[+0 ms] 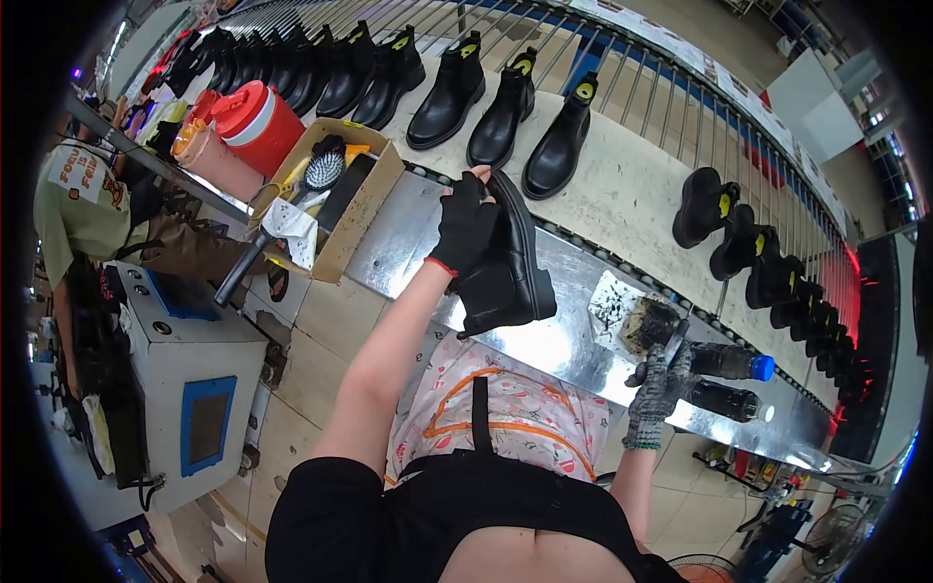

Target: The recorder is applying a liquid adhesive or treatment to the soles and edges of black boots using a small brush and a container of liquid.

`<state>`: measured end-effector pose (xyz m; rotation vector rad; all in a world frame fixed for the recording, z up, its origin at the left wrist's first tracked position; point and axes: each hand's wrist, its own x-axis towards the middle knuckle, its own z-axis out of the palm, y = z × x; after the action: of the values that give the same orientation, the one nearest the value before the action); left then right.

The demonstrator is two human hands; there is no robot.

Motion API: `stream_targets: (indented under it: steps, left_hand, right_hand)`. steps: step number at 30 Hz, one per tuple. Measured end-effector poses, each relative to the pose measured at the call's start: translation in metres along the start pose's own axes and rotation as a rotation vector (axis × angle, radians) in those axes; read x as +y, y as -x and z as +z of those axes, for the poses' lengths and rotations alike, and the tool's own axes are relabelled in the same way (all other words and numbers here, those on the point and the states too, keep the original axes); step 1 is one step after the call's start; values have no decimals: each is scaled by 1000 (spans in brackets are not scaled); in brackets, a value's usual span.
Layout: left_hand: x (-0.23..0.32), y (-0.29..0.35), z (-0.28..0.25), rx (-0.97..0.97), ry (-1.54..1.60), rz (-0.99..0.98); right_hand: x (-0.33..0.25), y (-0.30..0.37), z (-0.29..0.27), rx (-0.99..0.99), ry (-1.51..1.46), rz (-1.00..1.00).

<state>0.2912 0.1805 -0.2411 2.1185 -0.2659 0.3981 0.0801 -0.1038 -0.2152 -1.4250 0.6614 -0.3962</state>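
My left hand, in a black fingerless glove, grips a black ankle boot. The boot lies on its side over the metal ledge, its sole turned to the right. Toward the right, my right hand wears a grey knit glove with black-stained fingers. Those fingers are drawn together beside a black-stained block or dish, which rests on a spotted white sheet. Whatever they hold, if anything, is too dark to make out. Two bottles of dark liquid, one blue-capped and one white-capped, lie next to that hand.
Black boots with yellow linings line the pale conveyor beyond the metal ledge. A cardboard box with a hairbrush stands left, near a red jug. Another person is at far left, behind a white machine.
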Motion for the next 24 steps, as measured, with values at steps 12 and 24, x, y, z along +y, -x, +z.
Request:
stream_targets:
  steps: [12,24]
  left_hand:
    - [-7,-16,-2,-207,-202,4]
    - [104,83,60,-827,48,133]
  right_hand:
    - [6,2,-1,-12,26,-21]
    - [13,3,-1,-30,36,21]
